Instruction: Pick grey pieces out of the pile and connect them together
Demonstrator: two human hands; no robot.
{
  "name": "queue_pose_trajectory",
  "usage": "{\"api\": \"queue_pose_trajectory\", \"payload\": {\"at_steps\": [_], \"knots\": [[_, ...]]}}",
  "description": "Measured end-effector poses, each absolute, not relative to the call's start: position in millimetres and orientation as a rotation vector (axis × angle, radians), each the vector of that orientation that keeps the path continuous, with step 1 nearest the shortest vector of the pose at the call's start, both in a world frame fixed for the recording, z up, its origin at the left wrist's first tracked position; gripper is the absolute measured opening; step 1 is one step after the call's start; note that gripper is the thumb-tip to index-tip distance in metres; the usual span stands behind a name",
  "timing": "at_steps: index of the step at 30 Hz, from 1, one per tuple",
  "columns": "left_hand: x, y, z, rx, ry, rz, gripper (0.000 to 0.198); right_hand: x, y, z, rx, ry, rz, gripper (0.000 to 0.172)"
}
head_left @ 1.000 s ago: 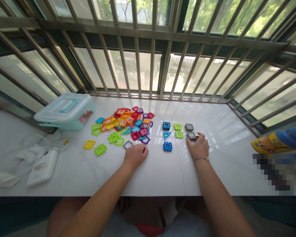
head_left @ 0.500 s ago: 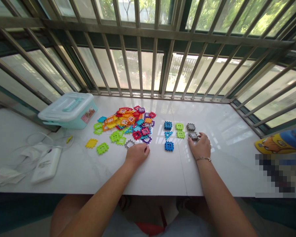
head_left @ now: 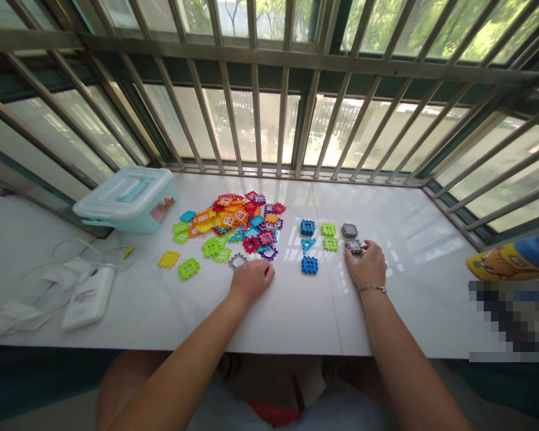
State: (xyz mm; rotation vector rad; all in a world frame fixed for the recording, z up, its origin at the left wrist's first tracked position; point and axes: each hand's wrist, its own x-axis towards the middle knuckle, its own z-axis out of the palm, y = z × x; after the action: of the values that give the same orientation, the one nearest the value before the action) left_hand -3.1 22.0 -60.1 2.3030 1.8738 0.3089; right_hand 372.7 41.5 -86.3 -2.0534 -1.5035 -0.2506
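A heap of coloured interlocking plastic tiles (head_left: 236, 224) lies on the white marble sill (head_left: 296, 311). To its right, sorted tiles lie in small groups: blue ones (head_left: 309, 264), green ones (head_left: 328, 236) and grey ones (head_left: 349, 230). My left hand (head_left: 251, 278) rests curled on the sill, fingers closed, just right of a loose grey tile (head_left: 237, 260). My right hand (head_left: 367, 263) rests with its fingertips pinched on the nearer grey tile (head_left: 354, 246).
A pale teal lidded storage box (head_left: 126, 199) stands at the back left. A white power bank (head_left: 88, 297) with cables and crumpled tissue lies at the left. Window bars (head_left: 269, 120) close the far side. A blue and yellow soft toy (head_left: 516, 256) sits at the right.
Both hands have stayed in place; only the camera view has shifted slightly, moving everything a little to the right.
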Motion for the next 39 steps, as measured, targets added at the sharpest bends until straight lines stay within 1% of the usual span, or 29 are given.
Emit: {"api": "queue_pose_trajectory", "payload": {"at_steps": [9, 16, 21, 23, 25, 26, 29, 31, 33, 36, 38, 39], "knots": [[-2.0, 21.5, -55.8, 2.283, 1.874, 0.281, 0.033, 375.1, 42.8, -89.2, -2.100, -1.499, -0.227, 0.068], [-3.9, 20.0, -61.3, 2.286, 1.841, 0.350, 0.034, 371.2, 44.4, -91.5, -2.145, -1.522, -0.278, 0.076], [-6.7, 12.5, -61.9, 2.401, 1.843, 0.511, 0.036, 367.1, 44.9, -90.8, -2.185, -1.530, -0.300, 0.077], [-7.4, 6.1, -62.8, 2.435, 1.876, 0.624, 0.031, 365.7, 44.5, -89.7, -2.192, -1.527, -0.300, 0.076], [-8.0, -2.0, -66.8, 2.396, 1.967, 0.748, 0.021, 364.5, 44.0, -88.7, -2.194, -1.527, -0.305, 0.074], [-8.5, -6.3, -70.1, 2.350, 2.029, 0.798, 0.021, 364.0, 43.8, -88.3, -2.192, -1.525, -0.311, 0.073], [-12.6, -19.5, -81.9, 2.221, 2.152, 0.856, 0.041, 363.2, 43.7, -87.6, -2.185, -1.518, -0.328, 0.072], [-17.9, -27.7, -87.0, 2.232, 2.092, 0.871, 0.043, 363.4, 44.0, -87.4, -2.182, -1.513, -0.329, 0.072], [-23.8, -35.5, -87.5, 2.319, 1.886, 0.896, 0.033, 364.1, 44.5, -87.4, -2.183, -1.507, -0.319, 0.073], [-29.8, -45.1, -81.7, 2.447, 1.473, 0.924, 0.008, 365.0, 45.0, -87.9, -2.179, -1.500, -0.307, 0.075], [-30.8, -48.7, -77.8, 2.482, 1.359, 0.945, 0.005, 365.4, 45.0, -88.7, -2.166, -1.501, -0.311, 0.076], [-30.7, -49.3, -76.7, 2.484, 1.375, 0.955, 0.010, 365.6, 45.0, -89.2, -2.159, -1.502, -0.314, 0.076]]}}
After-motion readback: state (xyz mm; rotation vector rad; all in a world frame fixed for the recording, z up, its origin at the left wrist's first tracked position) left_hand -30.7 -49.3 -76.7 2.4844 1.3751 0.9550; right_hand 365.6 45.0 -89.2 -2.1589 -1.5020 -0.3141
